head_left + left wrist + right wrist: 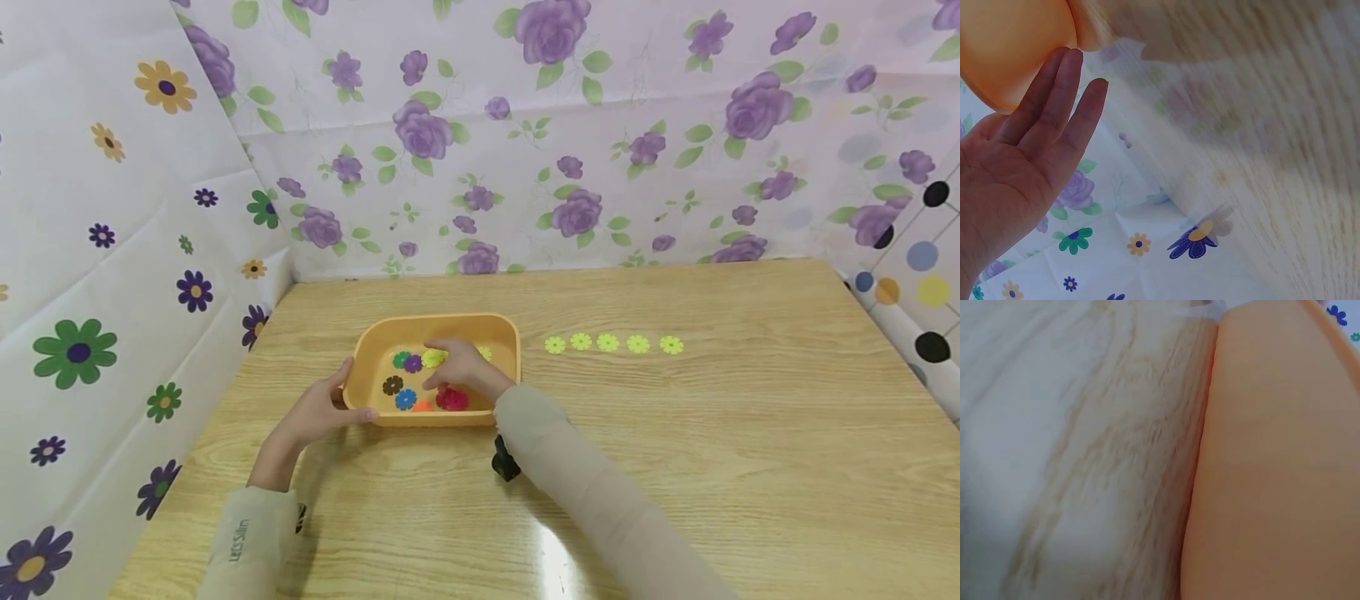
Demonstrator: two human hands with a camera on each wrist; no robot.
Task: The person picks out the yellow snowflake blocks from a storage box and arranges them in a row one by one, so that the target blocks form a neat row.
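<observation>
Bin (517, 350): one, orange-yellow, oblong, with rounded corners; set on the wood-grain table (720, 467).

Left hand (318, 411): placed at the bin's left end. The bin is held there, with the thumb laid along the near rim and the fingers set against the outer wall; in the left wrist view the fingers are seen nearly straight.

Right hand (463, 367): lowered into the bin over its right-hand wall. Forefinger and thumb are held apart; the state of the other fingers cannot be told.

Flower discs, inside the bin: one green (401, 360) and one purple (413, 364), side by side towards the far left; yellow (432, 358), just beside the right forefinger; one brown (392, 385), near the left wall; one blue (406, 400), towards the near wall; orange (423, 407), partly hidden by the near wall; red (453, 400), grouped near the right wrist. More yellow is seen beyond the right hand.

Yellow row (607, 342): five flower discs, laid apart from one another on the table, to the right of the bin.

Sleeves (592, 483): pale, one on each arm; lettering is borne by the left.

Flowered cloth (517, 158): hung behind the bin.
</observation>
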